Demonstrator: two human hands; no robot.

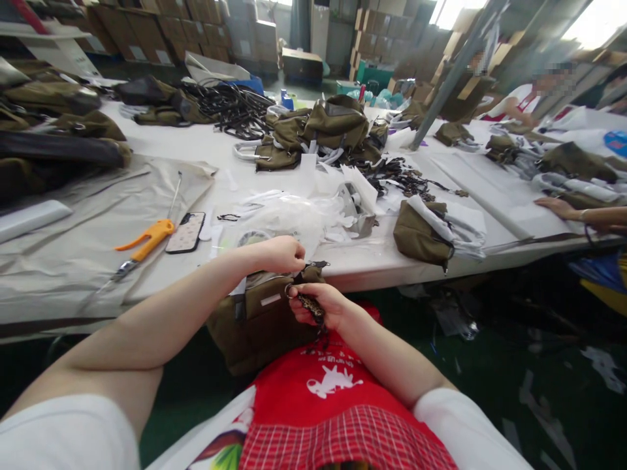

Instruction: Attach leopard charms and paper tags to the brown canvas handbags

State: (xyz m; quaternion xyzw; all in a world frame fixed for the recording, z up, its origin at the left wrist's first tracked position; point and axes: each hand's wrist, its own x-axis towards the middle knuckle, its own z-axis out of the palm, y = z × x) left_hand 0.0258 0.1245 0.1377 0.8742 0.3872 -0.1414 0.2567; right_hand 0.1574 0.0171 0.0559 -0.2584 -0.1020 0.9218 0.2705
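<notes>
An olive-brown fabric bag (pixel 264 326) with a pale label and a zipper hangs at the table's front edge, against the red apron. My left hand (pixel 285 253) is closed at the bag's upper edge, knuckles up; what its fingers grip is hidden. Beside it a short dark strap end with a small clip (pixel 319 264) pokes out. My right hand (pixel 323 304) pinches a short dark, gold-patterned strap (pixel 312 305) with a metal ring, held in front of the bag. The ring is close to the bag's front, but I cannot tell whether they touch.
An orange-handled air gun (pixel 147 240) and a phone (pixel 186 232) lie left on the table. Plastic bags (pixel 289 219) and a heap of dark straps (pixel 401 176) lie ahead. Another olive bag (pixel 422 232) sits right. A co-worker's hand (pixel 558 207) rests far right; a grey post (pixel 450 85) rises beyond.
</notes>
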